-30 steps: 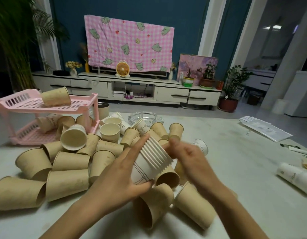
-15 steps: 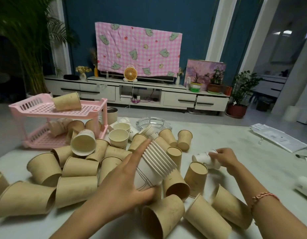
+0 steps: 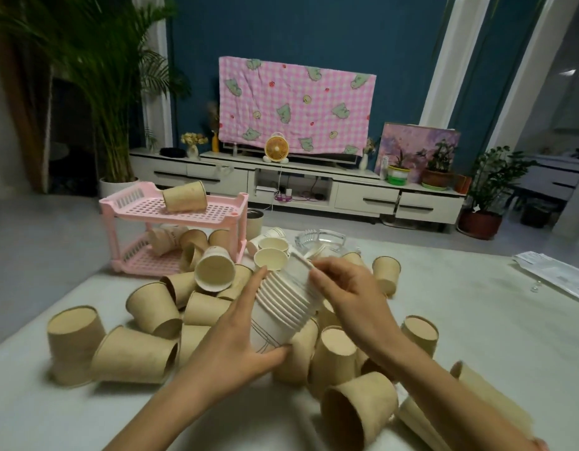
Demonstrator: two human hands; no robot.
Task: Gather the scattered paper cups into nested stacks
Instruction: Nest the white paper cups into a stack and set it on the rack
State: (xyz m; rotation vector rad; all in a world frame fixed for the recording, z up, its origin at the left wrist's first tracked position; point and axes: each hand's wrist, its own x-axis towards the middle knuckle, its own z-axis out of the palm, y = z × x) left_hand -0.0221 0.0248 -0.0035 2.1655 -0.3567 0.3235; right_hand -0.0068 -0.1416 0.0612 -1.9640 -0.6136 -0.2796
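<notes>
My left hand point(image 3: 236, 333) grips a nested stack of white paper cups point(image 3: 283, 309), tilted with its rims up and to the right, above the middle of the pile. My right hand point(image 3: 350, 294) holds a white cup point(image 3: 297, 271) pushed onto the top of that stack. Several brown paper cups point(image 3: 135, 354) lie scattered on the white table point(image 3: 476, 323) around and under my hands, some on their sides, some upside down. One brown cup point(image 3: 184, 196) lies on the top shelf of the pink rack.
A pink two-shelf plastic rack point(image 3: 171, 209) stands at the table's far left with cups on its lower shelf. A glass ashtray point(image 3: 323, 237) sits at the far edge. Papers point(image 3: 554, 275) lie at the right edge. A TV cabinet and potted plants stand behind.
My right hand picked up a white cup from the table at the right and brought it back to the top of the stack. The view has tilted up slightly.
</notes>
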